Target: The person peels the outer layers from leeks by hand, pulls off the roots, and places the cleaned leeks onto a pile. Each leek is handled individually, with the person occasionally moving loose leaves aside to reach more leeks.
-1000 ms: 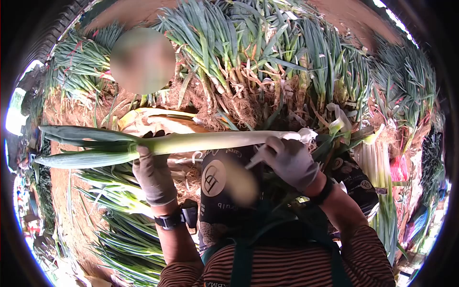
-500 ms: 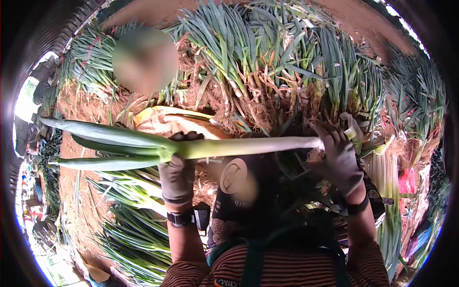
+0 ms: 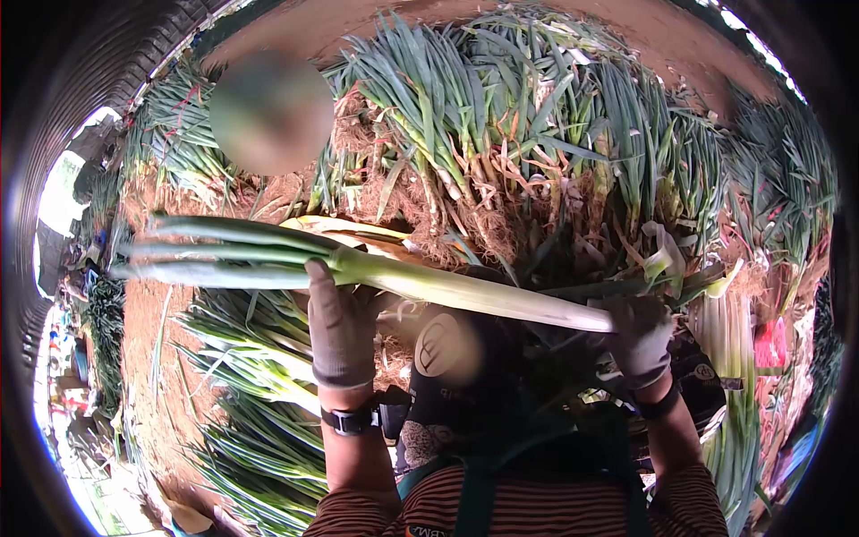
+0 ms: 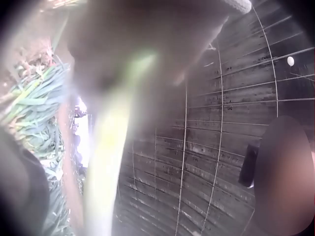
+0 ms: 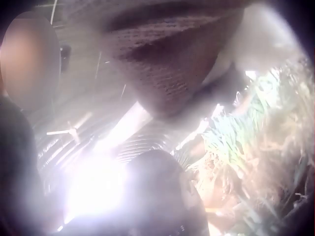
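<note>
A long leek stretches across in front of the person in the head view, its green leaves at left and its white end lower at right. The gloved left hand holds it where the leaves fork, thumb up in front of the stem. The gloved right hand grips the white end, whose tip is hidden inside that hand. In the left wrist view the pale leek stem runs out from the blurred glove. The right wrist view shows the ribbed glove with a bright strip of leek stem beside it.
Leek bundles with dry roots lie in a row beyond the hands. More long green leaves are heaped at the lower left. A pale-stemmed bundle is at right, near a dark printed bag. Bare brown ground shows at left.
The right hand has gone from pinching near the root end, with a thin pale strip, to loosened fingers there, then to a grip around it. The leek's white end has dropped, tilting the stem.
</note>
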Available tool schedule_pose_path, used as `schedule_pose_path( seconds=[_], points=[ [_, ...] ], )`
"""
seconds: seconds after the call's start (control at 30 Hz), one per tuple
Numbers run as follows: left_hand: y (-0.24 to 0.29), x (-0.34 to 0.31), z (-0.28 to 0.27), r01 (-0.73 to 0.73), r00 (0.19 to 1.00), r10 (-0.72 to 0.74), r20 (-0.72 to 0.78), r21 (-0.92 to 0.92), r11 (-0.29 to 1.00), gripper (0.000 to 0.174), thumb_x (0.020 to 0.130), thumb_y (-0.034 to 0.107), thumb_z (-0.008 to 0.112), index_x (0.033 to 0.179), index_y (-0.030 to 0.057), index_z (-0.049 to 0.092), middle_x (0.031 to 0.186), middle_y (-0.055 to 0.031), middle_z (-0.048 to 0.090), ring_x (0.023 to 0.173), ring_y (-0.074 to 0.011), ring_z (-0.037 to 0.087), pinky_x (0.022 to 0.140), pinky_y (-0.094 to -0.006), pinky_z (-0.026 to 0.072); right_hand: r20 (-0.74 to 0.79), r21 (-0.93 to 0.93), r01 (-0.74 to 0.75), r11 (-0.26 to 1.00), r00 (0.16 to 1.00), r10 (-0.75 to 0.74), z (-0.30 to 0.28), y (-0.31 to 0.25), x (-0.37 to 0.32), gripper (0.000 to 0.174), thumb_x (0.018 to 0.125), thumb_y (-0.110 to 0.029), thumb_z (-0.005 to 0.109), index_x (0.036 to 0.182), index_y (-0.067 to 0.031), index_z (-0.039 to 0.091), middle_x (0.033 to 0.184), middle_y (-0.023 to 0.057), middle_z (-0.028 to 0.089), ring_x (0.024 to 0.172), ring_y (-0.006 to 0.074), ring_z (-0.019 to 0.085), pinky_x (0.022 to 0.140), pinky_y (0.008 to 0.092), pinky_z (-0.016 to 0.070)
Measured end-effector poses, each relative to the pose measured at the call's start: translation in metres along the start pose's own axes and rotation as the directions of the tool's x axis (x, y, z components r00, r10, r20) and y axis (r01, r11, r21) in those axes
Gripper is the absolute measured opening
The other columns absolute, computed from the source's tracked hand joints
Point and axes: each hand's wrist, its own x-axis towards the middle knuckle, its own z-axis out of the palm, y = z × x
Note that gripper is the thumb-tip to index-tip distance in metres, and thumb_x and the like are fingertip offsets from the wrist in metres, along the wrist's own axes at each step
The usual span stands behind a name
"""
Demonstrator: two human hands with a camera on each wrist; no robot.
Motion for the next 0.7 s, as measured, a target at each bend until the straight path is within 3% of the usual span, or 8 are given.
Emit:
schedule_pose_path(
  seconds=[0.03,0.1,0.17,0.23,0.3,0.5,0.57,0.7],
  points=[
    [-0.004,0.003,-0.002,0.056,0.998,-0.058,-0.039,-0.057,0.997,0.055,0.099,0.05,0.048,0.129,0.0038,0.052,0.117,-0.0101,0.062,0.102,-0.0231,0.063,0.088,-0.037,0.0544,-0.062,-0.057,-0.01,0.998,0.998,0.006,-0.001,0.0,-0.005,0.02,0.075,-0.018,0.072,0.092,-0.013,0.063,0.075,0.0056,0.056,0.07,0.0283,0.058,0.062,0.0419,0.0477],
    [-0.017,0.012,-0.01,0.016,0.996,-0.013,-0.092,0.035,0.999,0.053,0.099,0.05,0.048,0.126,0.0042,0.054,0.112,-0.0093,0.064,0.098,-0.0212,0.065,0.08,-0.0332,0.0566,-0.189,-0.172,-0.031,0.985,0.982,-0.002,-0.001,0.003,-0.01,0.024,0.075,-0.018,0.072,0.096,-0.0111,0.062,0.081,0.0061,0.057,0.074,0.0286,0.059,0.064,0.0418,0.0482],
    [-0.021,0.011,-0.01,0.0,0.996,0.009,-0.09,0.1,0.995,0.051,0.099,0.049,0.049,0.124,0.0045,0.056,0.108,-0.0088,0.065,0.095,-0.0205,0.065,0.077,-0.0328,0.0571,-0.152,-0.191,-0.047,0.981,0.988,0.017,-0.001,0.008,-0.02,0.027,0.077,-0.02,0.072,0.1,-0.0101,0.061,0.088,0.0066,0.058,0.078,0.0286,0.059,0.065,0.0425,0.0488],
    [-0.021,0.01,-0.003,0.034,0.986,-0.025,-0.167,0.047,0.998,0.043,0.098,0.038,0.056,0.121,0.0012,0.056,0.107,-0.0106,0.065,0.098,-0.0215,0.066,0.081,-0.0355,0.0589,-0.164,-0.219,-0.048,0.975,0.986,0.012,0.002,0.008,-0.026,0.028,0.077,-0.02,0.072,0.101,-0.0102,0.061,0.089,0.0064,0.059,0.078,0.0285,0.06,0.066,0.0429,0.0491],
    [-0.025,0.01,0.0,0.029,0.972,-0.02,-0.235,0.036,0.999,0.036,0.101,0.026,0.052,0.116,-0.0062,0.06,0.106,-0.0153,0.067,0.094,-0.0239,0.069,0.082,-0.0342,0.0601,-0.18,-0.212,-0.064,0.975,0.983,0.025,0.008,0.007,-0.03,0.027,0.074,-0.017,0.071,0.099,-0.0115,0.062,0.086,0.0067,0.06,0.076,0.0291,0.059,0.065,0.0431,0.0485],
    [-0.039,0.006,-0.017,0.101,0.989,-0.099,-0.11,0.011,0.995,0.034,0.1,0.024,0.053,0.123,-0.0019,0.054,0.114,-0.0128,0.064,0.108,-0.0242,0.063,0.092,-0.0375,0.0569,0.017,-0.216,-0.1,0.971,0.994,0.106,0.014,0.003,-0.037,0.022,0.07,-0.019,0.066,0.09,-0.0119,0.062,0.081,0.0061,0.059,0.074,0.029,0.06,0.064,0.0416,0.0489],
    [-0.047,0.01,-0.028,0.036,0.999,-0.03,-0.044,0.152,0.988,0.03,0.1,0.019,0.052,0.121,-0.0029,0.054,0.113,-0.0133,0.064,0.107,-0.0245,0.064,0.092,-0.0375,0.0568,0.051,-0.196,-0.104,0.975,0.992,0.116,0.019,0.003,-0.034,0.018,0.07,-0.018,0.066,0.086,-0.0116,0.061,0.079,0.0064,0.059,0.071,0.0288,0.059,0.063,0.0409,0.0487],
    [-0.043,0.007,-0.024,-0.015,1.0,0.019,-0.009,0.353,0.936,0.026,0.096,0.01,0.048,0.116,-0.0045,0.055,0.111,-0.0141,0.064,0.105,-0.0254,0.064,0.092,-0.0381,0.0566,0.097,-0.168,-0.048,0.985,0.993,0.065,0.02,0.007,-0.031,0.029,0.075,-0.024,0.066,0.102,-0.0147,0.063,0.074,0.0049,0.061,0.062,0.0273,0.06,0.059,0.0396,0.05]
  ],
)
